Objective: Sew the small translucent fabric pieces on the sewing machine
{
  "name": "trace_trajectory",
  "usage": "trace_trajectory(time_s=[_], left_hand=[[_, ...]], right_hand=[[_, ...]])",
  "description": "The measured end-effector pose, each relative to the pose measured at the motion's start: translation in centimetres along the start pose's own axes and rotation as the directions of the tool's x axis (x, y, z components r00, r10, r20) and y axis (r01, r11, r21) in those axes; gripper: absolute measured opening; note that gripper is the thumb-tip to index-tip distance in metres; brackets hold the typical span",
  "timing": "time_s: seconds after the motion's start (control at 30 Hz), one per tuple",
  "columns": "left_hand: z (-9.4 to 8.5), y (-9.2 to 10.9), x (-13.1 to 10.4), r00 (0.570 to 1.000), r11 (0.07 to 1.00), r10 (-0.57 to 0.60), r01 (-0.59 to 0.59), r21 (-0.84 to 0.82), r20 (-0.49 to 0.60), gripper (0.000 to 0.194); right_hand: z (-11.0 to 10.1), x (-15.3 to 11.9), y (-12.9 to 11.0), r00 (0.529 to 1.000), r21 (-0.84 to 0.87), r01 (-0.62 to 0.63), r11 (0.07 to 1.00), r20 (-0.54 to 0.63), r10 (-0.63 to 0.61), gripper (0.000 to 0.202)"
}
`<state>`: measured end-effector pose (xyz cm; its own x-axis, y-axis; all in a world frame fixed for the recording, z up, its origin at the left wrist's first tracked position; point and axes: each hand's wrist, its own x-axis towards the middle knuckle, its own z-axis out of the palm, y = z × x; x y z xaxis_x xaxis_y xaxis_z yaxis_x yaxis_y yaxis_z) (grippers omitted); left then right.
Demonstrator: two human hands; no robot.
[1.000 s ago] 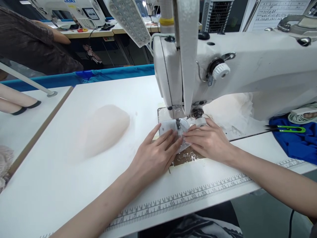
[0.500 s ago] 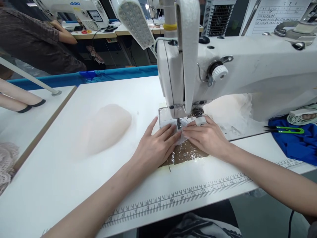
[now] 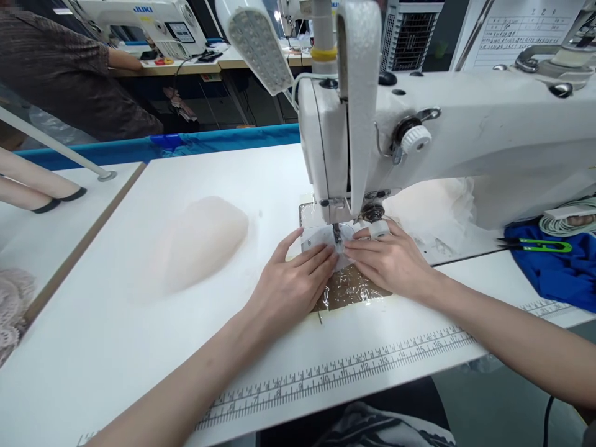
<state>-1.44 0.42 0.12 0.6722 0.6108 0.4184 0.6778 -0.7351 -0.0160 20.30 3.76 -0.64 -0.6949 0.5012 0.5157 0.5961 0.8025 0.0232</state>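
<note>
A small piece of sheer pale fabric (image 3: 321, 236) lies under the presser foot of the white sewing machine (image 3: 447, 124). My left hand (image 3: 295, 273) rests flat on its near left side, fingers stretched toward the needle and thumb apart. From the right, my right hand (image 3: 388, 257) touches the fabric, its fingers extended beside the foot, with the fingertips partly behind a white knob. Beneath both hands is a brown plate under clear tape (image 3: 349, 288). A pale sheer fabric piece (image 3: 205, 242) lies on the white table to the left.
Green thread snips (image 3: 540, 244) sit on blue cloth (image 3: 559, 267) at the right. More sheer fabric (image 3: 433, 208) lies behind the needle area. Lace (image 3: 13, 310) is at the left edge. A ruler strip (image 3: 344, 369) runs along the front. Another person (image 3: 69, 74) is beyond the table.
My left hand has shifted slightly, its thumb lower and closer to the fabric. The fabric under the foot has turned a little, showing a rounded edge. My right hand has barely moved.
</note>
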Motion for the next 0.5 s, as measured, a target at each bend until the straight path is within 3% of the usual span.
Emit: trace_trajectory(time_s=[0.5], left_hand=[[0.39, -0.53, 0.30, 1.000, 1.000, 0.008, -0.008, 0.030, -0.002, 0.031]], right_hand=[[-0.05, 0.36, -0.04, 0.999, 0.018, -0.026, 1.000, 0.020, 0.025, 0.024]])
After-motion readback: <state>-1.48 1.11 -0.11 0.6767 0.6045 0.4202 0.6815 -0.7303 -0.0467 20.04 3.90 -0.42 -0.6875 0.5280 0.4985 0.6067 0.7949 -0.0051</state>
